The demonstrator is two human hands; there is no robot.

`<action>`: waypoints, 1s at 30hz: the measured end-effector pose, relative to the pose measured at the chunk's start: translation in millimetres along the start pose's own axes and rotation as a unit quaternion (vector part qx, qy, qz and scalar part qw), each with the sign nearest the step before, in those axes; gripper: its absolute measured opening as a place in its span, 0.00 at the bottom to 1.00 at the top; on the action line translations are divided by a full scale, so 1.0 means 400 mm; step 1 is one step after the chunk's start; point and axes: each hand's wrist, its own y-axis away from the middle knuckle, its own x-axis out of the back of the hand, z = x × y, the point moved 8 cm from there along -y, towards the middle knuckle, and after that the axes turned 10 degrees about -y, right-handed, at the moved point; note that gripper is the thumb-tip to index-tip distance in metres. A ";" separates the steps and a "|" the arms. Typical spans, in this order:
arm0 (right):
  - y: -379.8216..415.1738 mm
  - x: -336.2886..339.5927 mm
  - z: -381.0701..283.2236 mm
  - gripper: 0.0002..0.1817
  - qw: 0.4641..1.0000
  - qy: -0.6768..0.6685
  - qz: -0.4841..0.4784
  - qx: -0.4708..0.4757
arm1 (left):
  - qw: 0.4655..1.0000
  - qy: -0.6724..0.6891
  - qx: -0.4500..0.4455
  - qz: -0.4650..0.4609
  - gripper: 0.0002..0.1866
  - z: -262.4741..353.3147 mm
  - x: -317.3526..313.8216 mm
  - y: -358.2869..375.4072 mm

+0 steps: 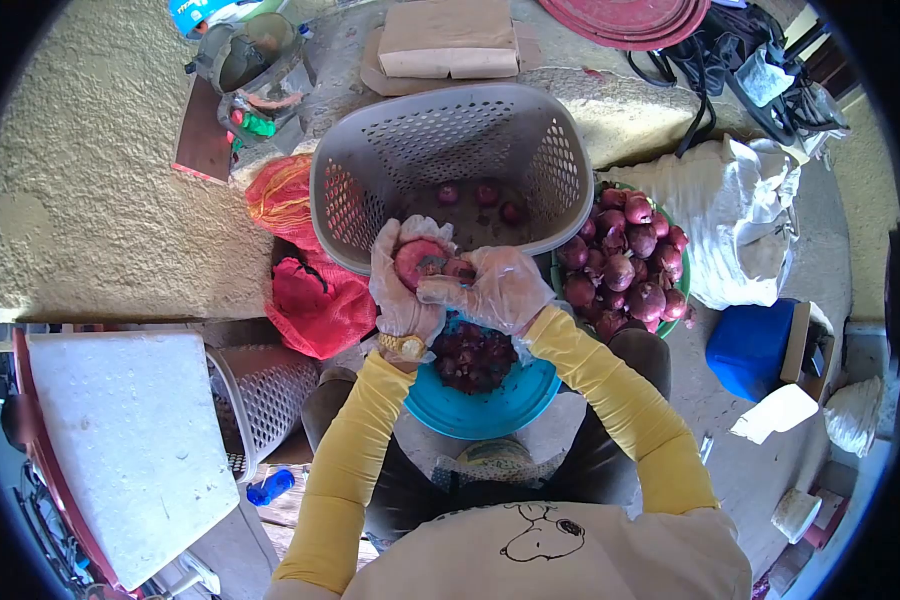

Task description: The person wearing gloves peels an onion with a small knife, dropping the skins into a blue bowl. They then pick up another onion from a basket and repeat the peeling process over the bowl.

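Note:
My left hand (402, 290), in a clear plastic glove, cups a large red onion (417, 262) over the near rim of the grey basket. Close against it, my right hand (500, 290), gloved too, has its fingers bent around a small dark reddish piece (458, 270) at the onion's side; I cannot tell what that piece is. Below both hands a turquoise basin (485, 420) holds a heap of dark onion skins (472, 358). Several red onions lie on the floor of the perforated grey basket (450, 97).
To the right stands a green-rimmed tub full of red onions (625, 262), beside a white sack (735, 225). Red mesh bags (320, 305) lie left of the basket. A white board (130, 440) and another perforated basket (270, 390) are at the left. A cardboard box (448, 40) sits behind.

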 end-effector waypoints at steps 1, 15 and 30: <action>0.003 -0.007 0.002 0.42 0.999 -0.034 0.005 -0.011 | 0.999 -0.020 -0.046 -0.015 0.18 0.012 0.006 -0.002; -0.017 0.014 0.009 0.37 0.998 -0.032 -0.055 -0.017 | 0.994 -0.003 0.098 -0.045 0.16 0.005 -0.036 0.011; 0.001 -0.061 0.020 0.42 0.977 -0.201 -0.023 -0.060 | 0.988 -0.057 -0.147 -0.001 0.20 0.036 0.026 0.008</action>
